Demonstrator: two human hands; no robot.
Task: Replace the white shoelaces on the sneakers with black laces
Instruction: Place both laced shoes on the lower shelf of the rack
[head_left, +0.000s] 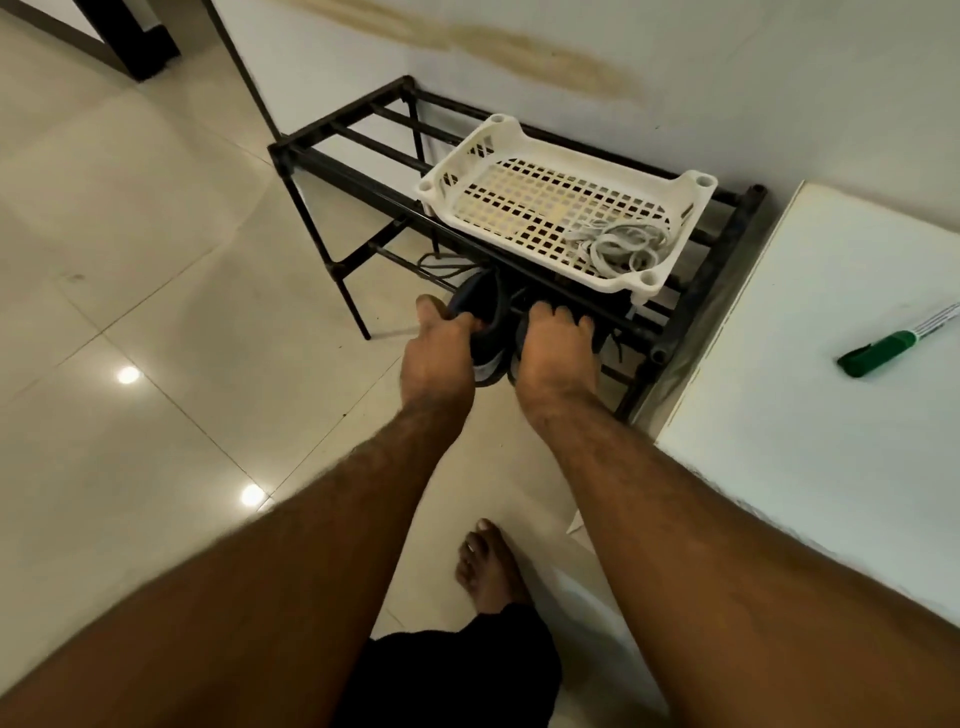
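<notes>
Two dark sneakers sit on the lower shelf of a black metal shoe rack (332, 156). My left hand (441, 353) grips the left sneaker (485, 332), which is dark blue with a white sole edge. On the right sneaker (605, 340) rests my right hand (556, 353), fingers curled over its top and hiding most of it. A bundle of white laces (623, 244) lies in the near right corner of a white perforated plastic tray (519, 135) on the rack's top shelf. Dark laces trail from the shoes under the rack.
A white table (831, 415) stands right of the rack with a green marker (893, 345) on it. The rack backs against a white wall. Glossy beige floor tiles spread to the left. My bare foot (491, 566) stands on the floor below.
</notes>
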